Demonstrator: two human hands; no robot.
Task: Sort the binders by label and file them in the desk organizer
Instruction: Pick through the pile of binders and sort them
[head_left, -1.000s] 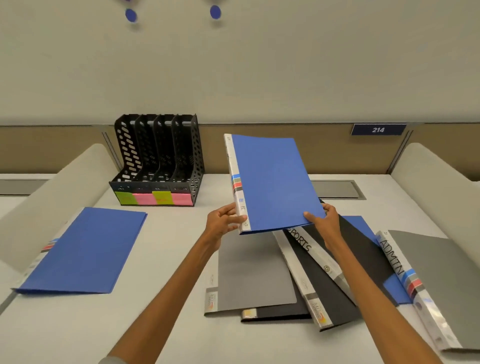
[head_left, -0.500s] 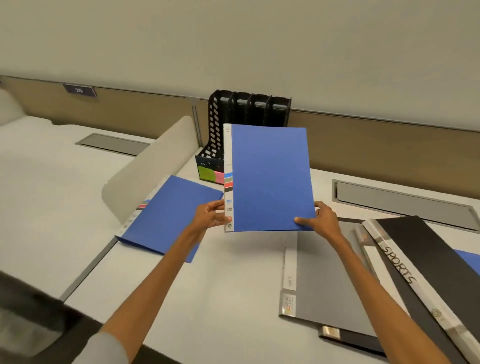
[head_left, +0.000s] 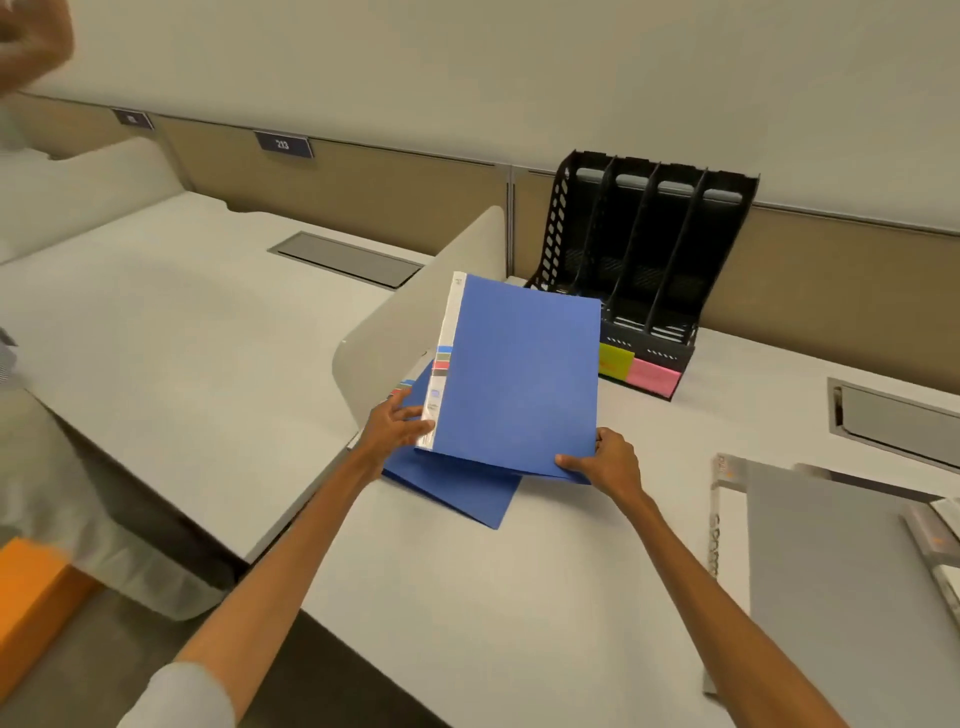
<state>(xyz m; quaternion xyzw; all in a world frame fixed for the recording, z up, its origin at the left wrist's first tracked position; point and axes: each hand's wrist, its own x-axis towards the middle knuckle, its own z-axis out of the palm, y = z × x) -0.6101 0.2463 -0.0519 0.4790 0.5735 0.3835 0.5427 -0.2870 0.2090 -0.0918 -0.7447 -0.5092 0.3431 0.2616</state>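
I hold a blue binder (head_left: 519, 374) with a white spine, tilted up over the desk. My left hand (head_left: 397, 423) grips its lower spine corner; my right hand (head_left: 605, 460) grips its lower right corner. Under it a second blue binder (head_left: 457, 486) lies flat on the desk. Behind stands the black desk organizer (head_left: 644, 249) with four slots, and yellow and pink sticky labels (head_left: 636, 371) show on its front; the slots look empty. A grey binder (head_left: 831, 587) lies at the right, with more binders partly cut off at the right edge.
A curved beige divider (head_left: 400, 322) stands left of the binders, touching the desk edge. A grey cable hatch (head_left: 893, 421) sits at the right. The neighbouring desk (head_left: 182, 322) lies to the left. Another person's blurred hand (head_left: 31, 41) shows top left. An orange object (head_left: 31, 592) is bottom left.
My head has turned left, so the organizer shifted right in view. The held blue binder has come down and now hangs low over the flat blue binder.
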